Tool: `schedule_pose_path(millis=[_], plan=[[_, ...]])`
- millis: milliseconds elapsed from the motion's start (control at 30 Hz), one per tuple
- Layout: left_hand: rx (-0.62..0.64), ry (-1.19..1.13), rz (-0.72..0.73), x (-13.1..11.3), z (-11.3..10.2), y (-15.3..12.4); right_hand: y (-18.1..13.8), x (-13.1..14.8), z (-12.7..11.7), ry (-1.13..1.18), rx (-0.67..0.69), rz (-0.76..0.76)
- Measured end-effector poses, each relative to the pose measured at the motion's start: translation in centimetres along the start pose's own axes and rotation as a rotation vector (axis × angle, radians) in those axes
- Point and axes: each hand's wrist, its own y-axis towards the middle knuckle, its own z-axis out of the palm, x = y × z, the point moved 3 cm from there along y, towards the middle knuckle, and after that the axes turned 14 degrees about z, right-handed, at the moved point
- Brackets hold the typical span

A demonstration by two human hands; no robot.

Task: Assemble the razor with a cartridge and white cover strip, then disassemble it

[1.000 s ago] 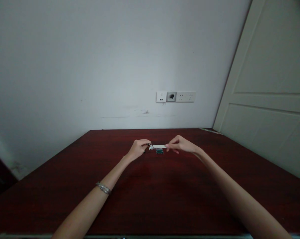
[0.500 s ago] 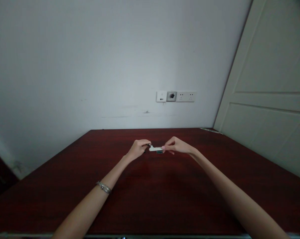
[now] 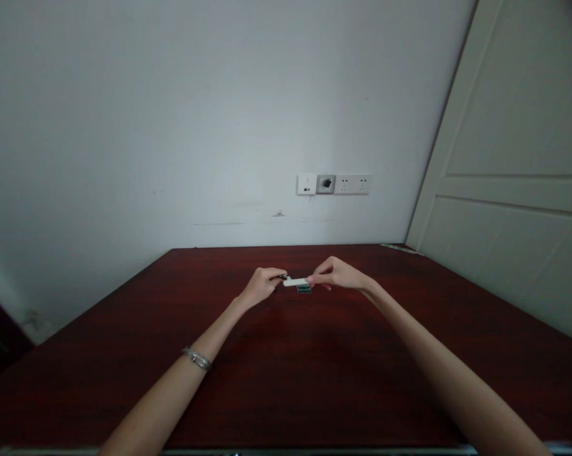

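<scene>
My right hand (image 3: pixel 336 273) pinches the right end of a small white strip (image 3: pixel 296 282) between thumb and fingertips. Opposite it, my left hand (image 3: pixel 261 284) is closed on a small dark object (image 3: pixel 282 277), too small to name, at the strip's left end. Whether that dark object touches the strip I cannot tell. Just below the strip, a small dark green rectangular piece (image 3: pixel 304 289) shows on the table, its upper edge covered by the strip. A silvery bracelet (image 3: pixel 197 358) circles my left wrist.
The dark red table (image 3: pixel 286 380) stretches to the wall (image 3: pixel 219 126), which carries a row of sockets (image 3: pixel 336 184). A pale panelled door (image 3: pixel 514 190) stands along the right side. Near the far right corner lies a thin pale strip (image 3: pixel 402 249).
My right hand has lifted its end of the white strip slightly, so more of the green piece shows below. My left hand has hardly moved.
</scene>
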Motion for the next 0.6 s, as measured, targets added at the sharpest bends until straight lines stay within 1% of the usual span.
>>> schedule_pose_path(millis=[100, 267, 333, 500, 600], plan=[[-0.001, -0.009, -0.007, -0.1, -0.1, 0.1, 0.1, -0.3, -0.1, -0.021, -0.012, 0.011], [-0.031, 0.007, -0.038, 0.2, -0.5, 0.1, -0.6, -2.0, -1.7, -0.028, -0.067, 0.082], [-0.038, 0.012, -0.045, 0.3, -0.4, 0.0, -0.6, -1.7, -1.6, -0.012, -0.066, 0.082], [-0.029, -0.007, -0.043, -0.1, -0.2, 0.1, 0.3, 0.2, 0.2, 0.037, -0.016, -0.008], [-0.04, -0.01, -0.08, -0.3, -0.4, 0.2, 0.8, -0.4, -0.4, 0.029, -0.048, 0.025]])
